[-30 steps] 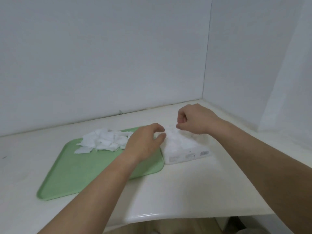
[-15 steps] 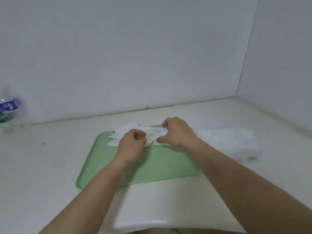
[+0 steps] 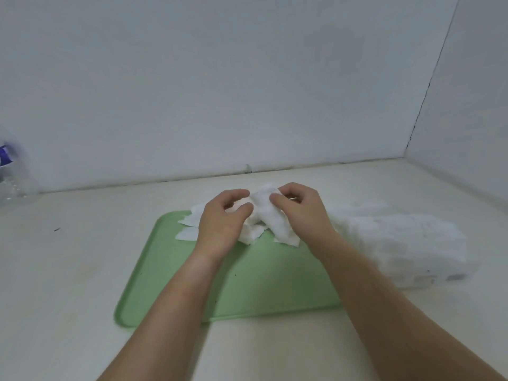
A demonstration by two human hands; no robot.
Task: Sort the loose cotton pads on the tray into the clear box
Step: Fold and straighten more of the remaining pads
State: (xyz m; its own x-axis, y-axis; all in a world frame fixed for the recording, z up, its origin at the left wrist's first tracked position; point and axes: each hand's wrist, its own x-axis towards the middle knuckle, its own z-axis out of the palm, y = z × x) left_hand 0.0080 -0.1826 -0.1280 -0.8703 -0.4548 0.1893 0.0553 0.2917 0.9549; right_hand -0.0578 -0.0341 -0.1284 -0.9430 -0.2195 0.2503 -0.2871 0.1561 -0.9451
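A green tray (image 3: 264, 281) lies on the white counter with a heap of white cotton pads (image 3: 192, 229) at its far end. My right hand (image 3: 299, 213) pinches a bunch of the pads (image 3: 270, 215) and holds it lifted over the heap. My left hand (image 3: 225, 218) sits over the heap with its fingers curled, thumb and fingertips close to the lifted bunch; whether it grips any pad cannot be told. To the right of the tray sits the clear box (image 3: 406, 248), blurred, full of white pads.
A clear plastic bottle (image 3: 11, 174) with a blue label stands at the far left against the wall. Walls close off the counter at the back and on the right. The counter's front edge runs below my forearms.
My right hand came from above the clear box to the heap and has lifted a bunch of pads. My left hand stays at the heap. The view has swung left.
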